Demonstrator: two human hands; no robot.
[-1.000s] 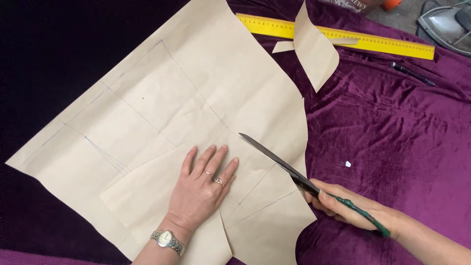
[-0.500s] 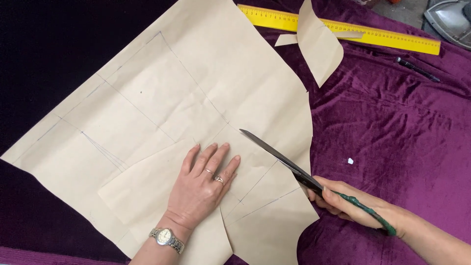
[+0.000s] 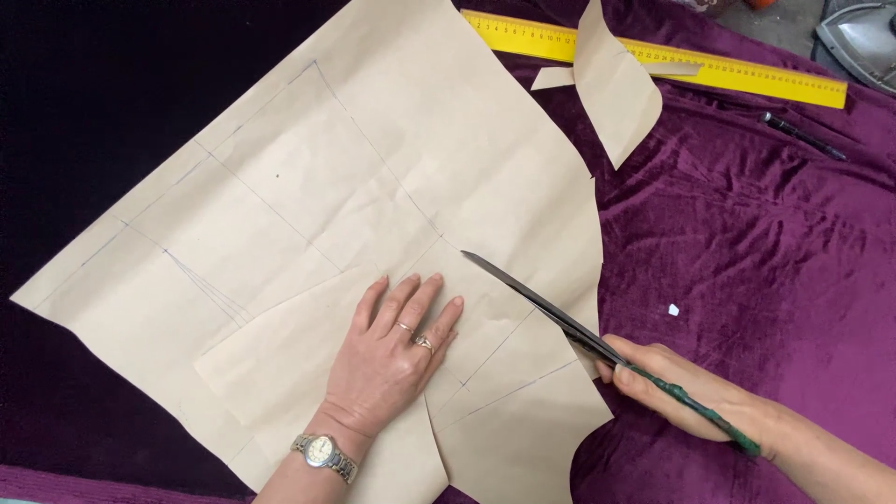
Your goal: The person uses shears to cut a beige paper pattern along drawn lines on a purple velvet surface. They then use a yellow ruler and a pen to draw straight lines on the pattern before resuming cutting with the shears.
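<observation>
Purple velvet cloth (image 3: 747, 252) covers my work surface, dark at nine o'clock. My left hand (image 3: 392, 350) lies flat, fingers spread and gripping nothing, pressing on the brown pattern paper (image 3: 373, 187) at centre. My right hand (image 3: 686, 392), at four o'clock, is clenched around the scissors (image 3: 560, 317); the handles are mostly hidden, and the blades look nearly together over the paper's edge. At one o'clock lie a curled paper scrap (image 3: 611, 84), yellow ruler (image 3: 747, 75) and black pen (image 3: 803, 135). A grey object (image 3: 863, 37), cropped, is unclear.
</observation>
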